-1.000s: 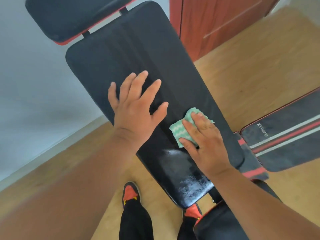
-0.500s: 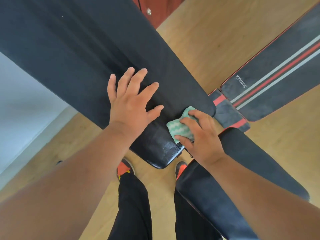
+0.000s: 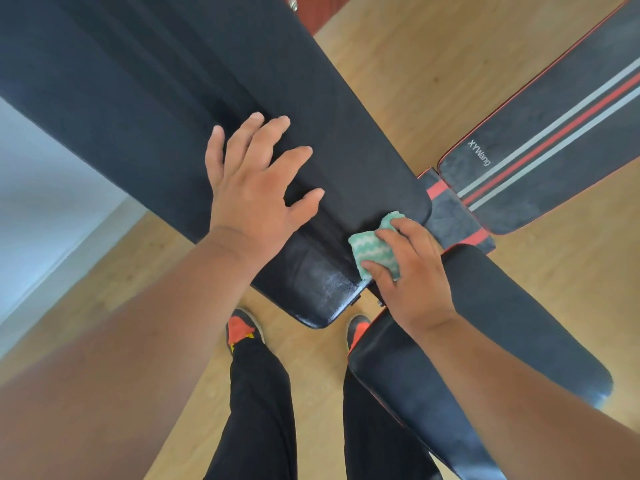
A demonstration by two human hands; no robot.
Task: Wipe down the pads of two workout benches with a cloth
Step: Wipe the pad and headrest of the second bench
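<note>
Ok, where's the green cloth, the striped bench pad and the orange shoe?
green cloth [image 3: 375, 249], head view, wavy-patterned middle
striped bench pad [image 3: 554, 133], head view, red centre stripe
orange shoe [image 3: 239, 326], head view, orange top

Wooden plank floor [image 3: 433, 64], light tan, fills the gaps from 1 o'clock round to 7 o'clock. A pale wall [image 3: 31, 202] occupies the 9 o'clock edge, with a light skirting board [image 3: 69, 251] running along its foot where it meets the floor. A reddish-brown wooden door or cabinet [image 3: 311, 8] shows at 12 o'clock, bearing a small metal knob [image 3: 292, 1]. At 6 o'clock stand black trousers [image 3: 263, 410] above two shoes [image 3: 242, 329] with orange-red uppers, planted on the floor.
</note>
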